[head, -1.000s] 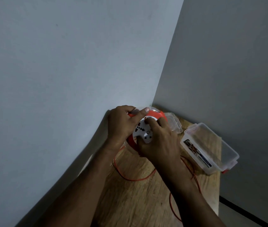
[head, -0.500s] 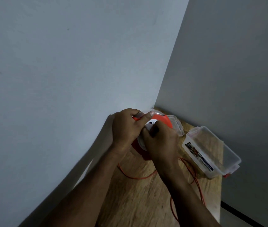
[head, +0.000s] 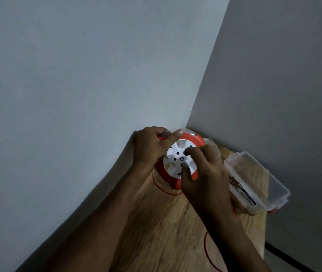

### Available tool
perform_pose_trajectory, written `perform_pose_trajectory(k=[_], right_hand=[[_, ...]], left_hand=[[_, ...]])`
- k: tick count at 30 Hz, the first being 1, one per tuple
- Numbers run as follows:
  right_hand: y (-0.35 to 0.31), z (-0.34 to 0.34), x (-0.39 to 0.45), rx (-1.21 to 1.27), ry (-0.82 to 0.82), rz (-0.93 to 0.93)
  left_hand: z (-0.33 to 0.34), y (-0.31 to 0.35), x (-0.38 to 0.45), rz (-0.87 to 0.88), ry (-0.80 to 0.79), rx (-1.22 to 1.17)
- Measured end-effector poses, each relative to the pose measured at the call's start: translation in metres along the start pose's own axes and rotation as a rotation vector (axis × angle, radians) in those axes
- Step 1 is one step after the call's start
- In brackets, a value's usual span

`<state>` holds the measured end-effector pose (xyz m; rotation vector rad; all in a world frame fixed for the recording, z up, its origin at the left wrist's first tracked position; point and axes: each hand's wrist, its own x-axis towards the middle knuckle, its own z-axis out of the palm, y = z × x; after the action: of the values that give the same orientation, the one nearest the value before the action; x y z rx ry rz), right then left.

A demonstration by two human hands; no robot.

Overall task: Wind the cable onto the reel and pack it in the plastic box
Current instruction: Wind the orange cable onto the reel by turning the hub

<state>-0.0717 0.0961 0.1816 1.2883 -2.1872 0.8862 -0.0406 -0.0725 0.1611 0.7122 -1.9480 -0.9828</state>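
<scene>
Winding underway, cable still loose on the counter (head: 162, 232)

Left hand (head: 148, 152) grips the reel (head: 177, 165) rim; right hand (head: 205, 179) fingers press its white face. Cable (head: 207, 250) trails toward the person; box (head: 258, 185) sits open, right of the reel

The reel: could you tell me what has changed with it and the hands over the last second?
The right hand has slid off the reel toward its right side, baring the white face, whose markings now sit differently, so it has apparently been turned. The cable loop on the table looks shorter. The left hand keeps its grip on the top rim; the plastic box stays open to the right.
</scene>
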Motion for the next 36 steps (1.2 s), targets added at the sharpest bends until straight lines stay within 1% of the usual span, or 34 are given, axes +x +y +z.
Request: perform_pose_trajectory(k=[2,3,4,6,8,12,16,20,22,23,24,26,27,29,30,31,32,34,35,36], right_hand=[[0.000,0.001,-0.002,-0.124,-0.202,-0.016],[-0.001,0.002,-0.001,-0.182,-0.274,0.010],[-0.002,0.004,-0.001,-0.229,-0.311,0.037],[-0.002,0.008,-0.001,-0.247,-0.313,0.098],[-0.001,0.012,-0.001,-0.199,-0.271,0.173],[0.000,0.019,0.005,-0.163,-0.194,0.195],[0.007,0.024,0.013,0.037,-0.134,0.272],[0.003,0.031,0.013,0.275,0.038,0.491],[0.004,0.035,0.012,0.386,0.122,0.551],[0.004,0.036,0.013,0.441,0.165,0.619],[0.004,0.038,0.015,0.510,0.196,0.732],[0.004,0.039,0.017,0.728,0.229,1.018],[0.003,0.037,0.017,0.861,0.220,1.139],[0.000,0.030,0.016,1.095,0.177,1.296],[-0.002,0.025,0.016,1.155,0.148,1.304],[-0.004,0.019,0.014,1.141,0.134,1.231],[-0.005,0.013,0.010,1.000,0.134,1.056],[0.001,0.004,0.001,0.428,0.134,0.484],[0.006,0.001,-0.003,0.193,0.099,0.198],[0.010,-0.001,-0.006,0.049,0.028,-0.001]], left_hand=[[0.003,0.000,0.002,0.027,-0.040,0.020],[0.005,0.000,0.003,0.036,-0.049,0.018],[0.007,0.001,0.002,0.045,-0.049,0.018],[0.009,0.001,0.003,0.052,-0.041,0.024],[0.008,0.001,0.004,0.044,-0.040,0.023],[0.011,0.005,0.004,0.069,-0.043,0.035],[0.010,0.008,0.004,0.095,-0.018,0.074],[0.011,0.013,0.001,0.074,-0.039,0.065],[0.013,0.017,-0.001,0.073,-0.050,0.089],[0.015,0.018,-0.001,0.089,-0.056,0.107],[0.017,0.018,-0.001,0.110,-0.055,0.119],[0.019,0.019,-0.003,0.140,-0.042,0.131],[0.020,0.018,-0.003,0.143,-0.043,0.134],[0.020,0.015,-0.003,0.125,-0.060,0.124],[0.020,0.013,-0.002,0.098,-0.065,0.106],[0.019,0.012,-0.001,0.059,-0.067,0.080],[0.017,0.010,0.001,0.016,-0.070,0.051],[0.015,0.008,0.004,-0.038,-0.083,0.010],[0.014,0.007,0.005,-0.039,-0.097,0.007],[0.014,0.007,0.006,-0.029,-0.111,0.011]])
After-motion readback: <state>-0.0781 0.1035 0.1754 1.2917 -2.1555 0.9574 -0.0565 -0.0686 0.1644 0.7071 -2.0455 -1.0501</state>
